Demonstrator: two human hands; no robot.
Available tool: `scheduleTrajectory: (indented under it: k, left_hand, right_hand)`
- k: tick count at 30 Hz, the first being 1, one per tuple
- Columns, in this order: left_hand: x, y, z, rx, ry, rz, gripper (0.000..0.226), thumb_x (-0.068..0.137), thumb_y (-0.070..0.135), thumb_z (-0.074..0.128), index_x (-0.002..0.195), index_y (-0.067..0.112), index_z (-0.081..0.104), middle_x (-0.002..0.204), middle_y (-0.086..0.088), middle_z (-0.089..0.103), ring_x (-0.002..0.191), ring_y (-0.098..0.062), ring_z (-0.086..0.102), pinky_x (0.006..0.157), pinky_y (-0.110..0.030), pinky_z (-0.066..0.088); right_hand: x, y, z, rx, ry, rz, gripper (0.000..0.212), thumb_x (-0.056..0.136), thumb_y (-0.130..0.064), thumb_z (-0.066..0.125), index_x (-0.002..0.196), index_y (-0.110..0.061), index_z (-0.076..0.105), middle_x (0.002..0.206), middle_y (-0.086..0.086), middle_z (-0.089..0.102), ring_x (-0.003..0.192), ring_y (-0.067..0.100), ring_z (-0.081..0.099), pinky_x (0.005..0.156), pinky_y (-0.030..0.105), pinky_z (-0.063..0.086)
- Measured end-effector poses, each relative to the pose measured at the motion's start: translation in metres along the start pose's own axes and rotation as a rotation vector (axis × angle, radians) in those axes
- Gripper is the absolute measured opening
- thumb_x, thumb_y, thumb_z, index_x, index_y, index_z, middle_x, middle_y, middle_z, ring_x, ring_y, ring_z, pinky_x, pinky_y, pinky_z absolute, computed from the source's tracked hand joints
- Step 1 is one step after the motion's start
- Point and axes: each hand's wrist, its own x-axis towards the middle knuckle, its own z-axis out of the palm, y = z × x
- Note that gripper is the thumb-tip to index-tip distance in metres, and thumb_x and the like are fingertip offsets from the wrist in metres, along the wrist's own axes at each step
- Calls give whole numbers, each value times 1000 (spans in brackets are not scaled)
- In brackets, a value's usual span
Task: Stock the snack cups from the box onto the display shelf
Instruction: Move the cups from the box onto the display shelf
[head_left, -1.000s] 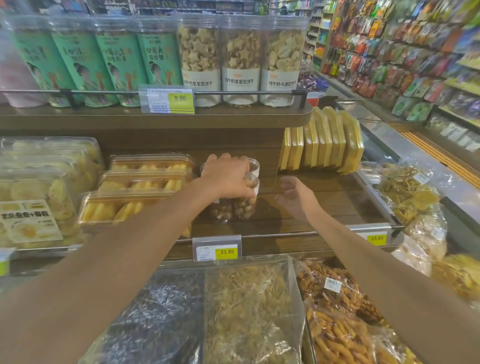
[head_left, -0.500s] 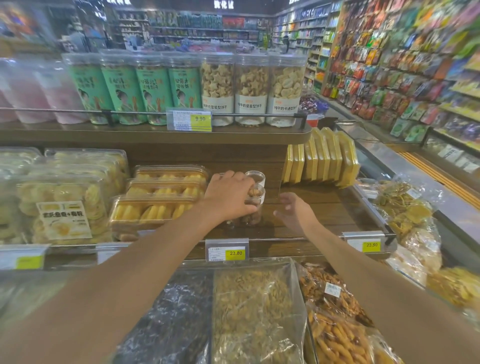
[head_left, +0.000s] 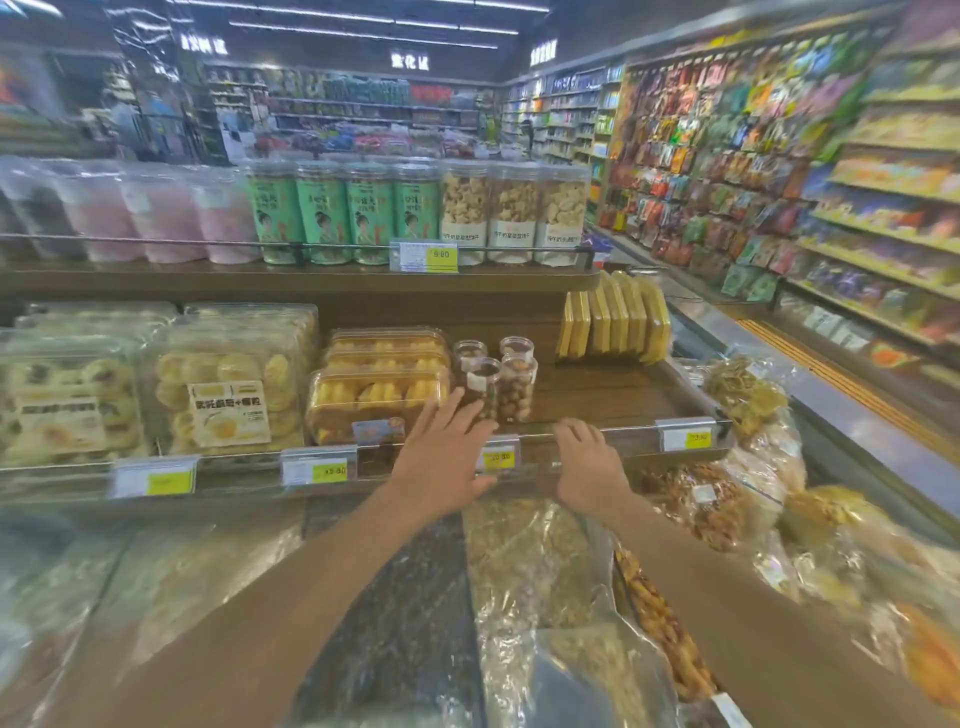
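Several clear snack cups with nuts inside stand upright in a tight cluster on the wooden display shelf, just right of the yellow pastry boxes. My left hand hovers in front of the cups with fingers spread and nothing in it. My right hand is at the shelf's front rail, fingers loosely apart, holding nothing. The box is not in view.
Yellow pastry boxes and cookie packs fill the shelf's left. Flat yellow packs lean at the back right. Tall jars line the upper shelf. Bagged snacks lie below my arms. Price tags hang on the rail.
My left hand has let go of the cup and drawn back toward me, fingers spread. My right hand pulled back to the front rail. The camera view has lifted and backed away.
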Motion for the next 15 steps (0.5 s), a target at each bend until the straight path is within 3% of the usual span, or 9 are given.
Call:
scheduleTrajectory:
  k: [4, 10, 15]
  left_hand:
    - [-66, -3, 6, -9, -23, 39, 79, 95, 63, 56, 161, 30, 29, 171, 1, 17, 160, -24, -1, 128, -52, 4]
    - [-150, 4, 15, -35, -90, 88, 83, 95, 63, 58, 162, 28, 25, 172, 0, 15, 160, -24, -1, 127, -54, 6]
    - [-208, 29, 30, -68, -146, 137, 89, 93, 65, 59, 163, 27, 19, 172, 0, 13, 160, -25, 1, 128, -52, 5]
  right_hand:
    - [-62, -25, 19, -26, -33, 90, 80, 85, -52, 67, 151, -21, 35, 158, 1, 32, 148, 29, 27, 117, 51, 32]
    - [-171, -58, 50, -19, -23, 143, 81, 85, -53, 68, 151, -21, 32, 156, 0, 34, 147, 27, 28, 118, 46, 27]
    - [-261, -69, 69, -25, -38, 176, 77, 86, -51, 66, 150, -18, 36, 153, 2, 37, 142, 30, 33, 114, 44, 32]
